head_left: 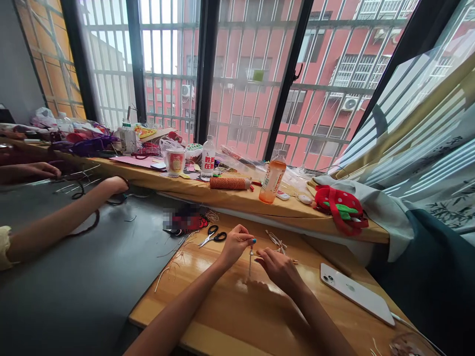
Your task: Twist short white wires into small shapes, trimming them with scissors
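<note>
Above a wooden table, my left hand (235,247) is closed in a pinch, holding up the top of a pale cord (250,267) that hangs down between my hands. My right hand (280,267), lower and to the right, has its fingers pinched at a thin strand running sideways to the cord. Whether this strand is part of the same cord is too small to tell. Black-handled scissors (213,236) lie partly spread to the left of my left hand. Behind my right hand rests a small bundle of pale cords (276,241).
A white phone (356,294) lies at the right with a cable attached. On the ledge stand an orange drink bottle (272,180), a spool of brown cord (229,183) and a red strawberry-patterned bag (339,205). Another person's hands (115,186) work at the left with dark cord.
</note>
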{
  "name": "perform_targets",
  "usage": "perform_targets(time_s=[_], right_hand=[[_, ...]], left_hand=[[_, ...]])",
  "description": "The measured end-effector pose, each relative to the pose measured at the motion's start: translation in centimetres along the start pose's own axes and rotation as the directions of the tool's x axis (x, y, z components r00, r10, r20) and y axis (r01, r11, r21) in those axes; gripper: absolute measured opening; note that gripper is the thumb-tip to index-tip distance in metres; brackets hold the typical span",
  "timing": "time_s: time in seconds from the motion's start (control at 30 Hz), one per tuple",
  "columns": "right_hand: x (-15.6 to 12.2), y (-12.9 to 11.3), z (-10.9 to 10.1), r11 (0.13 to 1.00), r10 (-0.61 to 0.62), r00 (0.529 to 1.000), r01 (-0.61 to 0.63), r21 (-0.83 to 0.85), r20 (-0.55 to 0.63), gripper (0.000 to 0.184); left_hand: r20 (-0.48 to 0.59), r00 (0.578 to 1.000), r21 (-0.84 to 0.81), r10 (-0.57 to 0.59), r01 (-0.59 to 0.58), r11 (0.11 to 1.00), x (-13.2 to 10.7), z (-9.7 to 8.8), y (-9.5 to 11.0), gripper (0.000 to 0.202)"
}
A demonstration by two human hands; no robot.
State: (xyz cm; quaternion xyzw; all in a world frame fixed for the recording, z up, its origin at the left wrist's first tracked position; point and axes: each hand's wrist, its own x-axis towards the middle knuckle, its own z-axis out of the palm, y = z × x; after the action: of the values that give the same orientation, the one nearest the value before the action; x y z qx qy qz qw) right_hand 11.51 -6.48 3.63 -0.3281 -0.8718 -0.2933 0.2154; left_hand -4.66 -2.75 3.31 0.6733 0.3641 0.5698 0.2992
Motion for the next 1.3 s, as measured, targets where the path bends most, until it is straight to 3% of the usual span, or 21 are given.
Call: perform_targets(time_s=[0.13, 0.37, 0.63, 0.87, 1.03, 1.3], right_hand=[[-0.2, -0.1, -0.3, 0.999, -0.014, 1.0, 0.015, 0.04, -0.018, 0.019], [-0.4, 0.2, -0.3, 0.995, -0.1, 0.993, 0.097, -0.038, -0.064, 0.019], [-0.2, 0.2, -0.2, 0.999, -0.004, 0.999, 0.001, -0.053, -0.053, 0.019], [-0.5, 0.3, 0.0, 0.998, -0.038, 0.999, 0.037, -0.042, -0.034, 0.02], [-0.5, 0.4, -0.3, 0.979, -0.117, 0.991, 0.103, -0.176, -0.067, 0.02], [-0.4, 0.3, -0.4, 0.988, -0.071, 0.992, 0.055, -0.147, -0.103, 0.02]], left_hand=[[0.001, 1.0, 0.007, 0.018, -0.018, 1.0, -0.1, 0.2, -0.1, 0.015], [0.027, 0.999, 0.005, 0.04, -0.04, 0.999, -0.3, 0.4, -0.3, 0.011], [0.008, 1.0, -0.014, 0.029, -0.029, 0.999, -0.4, 0.5, 0.8, 0.01], [0.018, 0.999, 0.013, 0.037, -0.037, 0.999, -0.4, 0.4, 0.7, 0.008], [0.012, 0.996, 0.068, 0.09, -0.091, 0.994, -0.5, 0.6, 0.1, 0.008], [-0.007, 0.973, 0.199, 0.229, -0.223, 0.954, -0.7, 0.6, 0.4, 0.01]])
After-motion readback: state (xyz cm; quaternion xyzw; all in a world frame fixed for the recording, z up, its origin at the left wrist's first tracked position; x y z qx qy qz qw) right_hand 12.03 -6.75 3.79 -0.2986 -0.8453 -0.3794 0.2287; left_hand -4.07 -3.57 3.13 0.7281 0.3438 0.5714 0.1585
